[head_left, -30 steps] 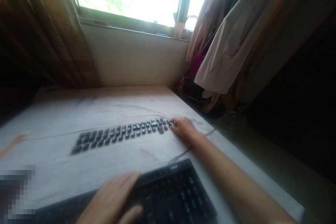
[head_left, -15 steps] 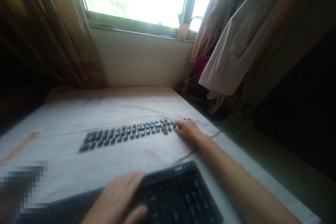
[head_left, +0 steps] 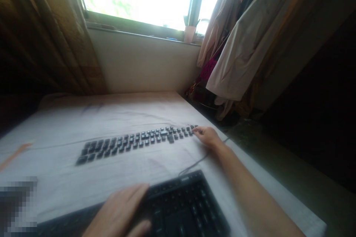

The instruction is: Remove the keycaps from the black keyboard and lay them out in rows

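Observation:
Rows of loose black keycaps (head_left: 133,141) lie across the white cloth on the table. At the right end of these rows is my right hand (head_left: 207,136), its fingers pinched together at a keycap; whether it grips one is too small to tell. A black keyboard (head_left: 178,196) lies nearer to me, cut off by the lower edge of the view. My left hand (head_left: 119,207) rests on the keyboard, thumb apart from the other fingers, holding nothing. A thin cable (head_left: 194,164) runs from the keyboard's back edge, passing under my right forearm.
The cloth-covered table (head_left: 155,103) ends at a diagonal edge on the right. Behind it are a curtain (head_left: 55,37), a bright window, and a pink pot (head_left: 189,34) on the sill. Clothes (head_left: 236,55) hang at the right. An orange strip (head_left: 16,155) lies at far left.
My right hand has moved right along the keycaps, and more of them show at the row's right end. My left hand stays on the keyboard. The view has shifted slightly.

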A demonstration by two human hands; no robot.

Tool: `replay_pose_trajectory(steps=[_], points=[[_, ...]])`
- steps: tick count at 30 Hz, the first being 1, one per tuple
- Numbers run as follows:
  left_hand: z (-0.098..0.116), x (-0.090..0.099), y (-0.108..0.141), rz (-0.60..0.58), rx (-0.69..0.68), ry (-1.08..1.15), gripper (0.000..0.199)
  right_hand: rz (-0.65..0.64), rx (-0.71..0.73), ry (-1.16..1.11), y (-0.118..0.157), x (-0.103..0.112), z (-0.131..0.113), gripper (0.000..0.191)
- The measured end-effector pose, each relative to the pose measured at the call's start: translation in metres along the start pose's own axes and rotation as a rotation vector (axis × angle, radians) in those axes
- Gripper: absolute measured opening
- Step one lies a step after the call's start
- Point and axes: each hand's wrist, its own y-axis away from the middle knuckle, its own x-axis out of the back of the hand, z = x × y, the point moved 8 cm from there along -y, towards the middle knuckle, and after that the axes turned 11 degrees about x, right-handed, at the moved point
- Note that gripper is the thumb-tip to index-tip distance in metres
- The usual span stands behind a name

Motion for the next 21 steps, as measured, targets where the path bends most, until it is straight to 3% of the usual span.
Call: replay_pose_trajectory(steps=[7,16,21], points=[[-0.003,-0.004,0.002,-0.019,0.007,-0.036,0.072,-0.03,-0.011,-0.004,0.003,-0.011,-0.003,0.025],[0.002,-0.002,-0.002,0.011,-0.045,-0.086,0.069,0.004,-0.071,0.011,-0.001,-0.004,0.009,0.026],[-0.004,-0.006,0.002,-0.023,-0.023,-0.089,0.07,-0.05,-0.049,0.017,-0.002,-0.01,0.011,0.026]])
